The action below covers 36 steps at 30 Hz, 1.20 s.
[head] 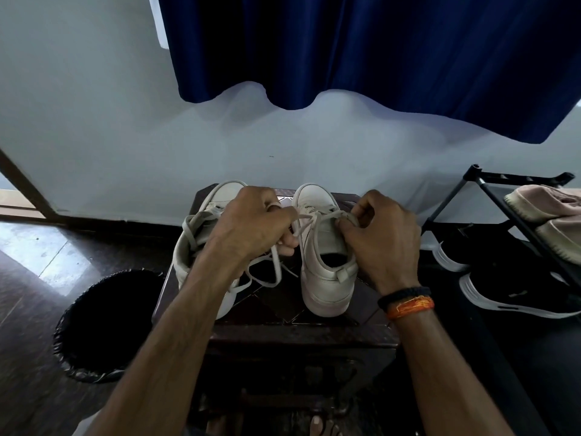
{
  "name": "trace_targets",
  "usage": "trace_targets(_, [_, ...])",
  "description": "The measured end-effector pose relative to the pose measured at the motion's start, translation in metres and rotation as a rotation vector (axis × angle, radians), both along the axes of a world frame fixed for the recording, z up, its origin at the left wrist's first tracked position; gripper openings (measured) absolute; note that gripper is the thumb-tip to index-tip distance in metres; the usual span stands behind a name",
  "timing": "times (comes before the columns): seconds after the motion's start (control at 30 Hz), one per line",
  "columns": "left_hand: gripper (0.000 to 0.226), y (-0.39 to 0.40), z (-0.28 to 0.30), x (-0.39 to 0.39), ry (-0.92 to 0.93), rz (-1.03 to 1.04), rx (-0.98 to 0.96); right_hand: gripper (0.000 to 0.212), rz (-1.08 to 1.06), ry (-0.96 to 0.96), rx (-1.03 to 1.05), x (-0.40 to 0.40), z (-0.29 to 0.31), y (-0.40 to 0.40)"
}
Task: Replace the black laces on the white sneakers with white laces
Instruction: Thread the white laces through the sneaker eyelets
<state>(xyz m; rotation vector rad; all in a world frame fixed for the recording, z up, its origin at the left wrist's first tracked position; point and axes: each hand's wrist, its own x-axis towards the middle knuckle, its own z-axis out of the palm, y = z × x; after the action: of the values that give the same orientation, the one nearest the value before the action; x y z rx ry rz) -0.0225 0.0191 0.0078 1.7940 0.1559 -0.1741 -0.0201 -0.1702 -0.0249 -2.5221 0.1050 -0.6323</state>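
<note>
While both white sneakers stand heel-toward-the-person on the small dark worktop (314,336), the work centres on the right sneaker (327,247), whose white lace (317,217) runs taut across its upper eyelets. The left hand (251,228) has its grip curled round one end of that lace, the loose tail dropping between the shoes, and the right hand (377,237) pinches the other end beside the tongue; pulling from opposite sides like this looks meant to even and tighten the lacing, or to start a knot. The left sneaker (201,247) sits just beside it, already carrying a white lace that hangs slack over its collar, so it seems to be waiting for tying. No black laces are visible anywhere, which suggests the swap is nearly finished. A black bin (103,325) stands on the floor to the left, and a shoe rack (503,196) with other shoes to the right.
</note>
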Motion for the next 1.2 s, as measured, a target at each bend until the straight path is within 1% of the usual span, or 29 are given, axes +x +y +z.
trace_targets(0.07, [0.028,0.000,0.003,-0.002,0.039,-0.002,0.005,0.017,0.083,-0.010,0.043,0.001,0.003,-0.001])
trace_targets(0.13, [0.023,-0.003,0.006,-0.004,0.048,-0.031,0.067,0.012,0.153,-0.025,0.102,0.001,0.007,0.002])
trace_targets(0.2, [0.018,-0.006,0.005,-0.005,0.022,-0.071,0.211,0.006,0.204,0.010,0.105,-0.001,0.009,0.008])
trace_targets(0.27, [0.018,-0.010,0.001,-0.006,-0.037,-0.084,0.387,0.013,0.223,0.061,0.076,-0.003,0.007,0.012])
trace_targets(0.37, [0.031,-0.016,-0.005,-0.004,-0.153,-0.097,0.628,0.014,0.224,0.049,0.088,-0.005,0.006,0.013])
trace_targets(0.4, [0.035,-0.017,-0.007,-0.003,-0.161,-0.090,0.688,0.014,0.223,0.042,0.102,-0.005,0.005,0.013])
trace_targets(0.43, [0.034,-0.018,-0.009,-0.001,-0.153,-0.082,0.720,0.015,0.217,0.033,0.110,-0.006,0.004,0.014])
trace_targets(0.47, [0.028,-0.018,-0.013,0.001,-0.147,-0.075,0.735,0.016,0.204,0.025,0.111,-0.006,0.002,0.015])
trace_targets(0.53, [0.016,-0.019,-0.016,0.002,-0.159,-0.062,0.744,0.018,0.162,0.015,0.100,-0.006,-0.002,0.017])
trace_targets(0.67, [0.016,-0.020,-0.008,0.001,-0.226,0.022,0.768,0.015,0.109,0.020,0.090,-0.006,-0.006,0.018])
trace_targets(0.87, [0.019,-0.024,0.003,-0.006,-0.325,0.108,0.818,0.022,0.005,0.043,-0.033,-0.008,-0.003,0.022])
trace_targets(0.93, [0.012,-0.023,0.004,-0.008,-0.363,0.141,0.800,0.022,-0.008,0.030,-0.047,-0.008,-0.004,0.022])
trace_targets(0.97, [0.012,-0.021,0.005,-0.007,-0.394,0.157,0.793,0.021,-0.004,0.034,-0.041,-0.007,-0.004,0.022])
trace_targets(1.03, [0.027,-0.015,0.007,-0.005,-0.451,0.174,0.792,0.017,0.021,0.054,-0.008,-0.006,-0.004,0.021])
trace_targets(1.07, [0.033,-0.013,0.008,-0.004,-0.471,0.171,0.759,0.014,0.038,0.059,0.015,-0.005,-0.004,0.020])
trace_targets(1.13, [0.037,-0.012,0.011,-0.003,-0.485,0.110,0.585,0.008,0.074,0.033,0.082,-0.003,-0.003,0.017])
trace_targets(1.17, [0.036,-0.012,0.012,-0.003,-0.487,0.068,0.479,0.008,0.096,0.009,0.130,-0.002,-0.002,0.016])
trace_targets(1.2, [0.036,-0.012,0.013,-0.002,-0.493,0.029,0.394,0.013,0.128,-0.020,0.176,-0.001,0.000,0.014])
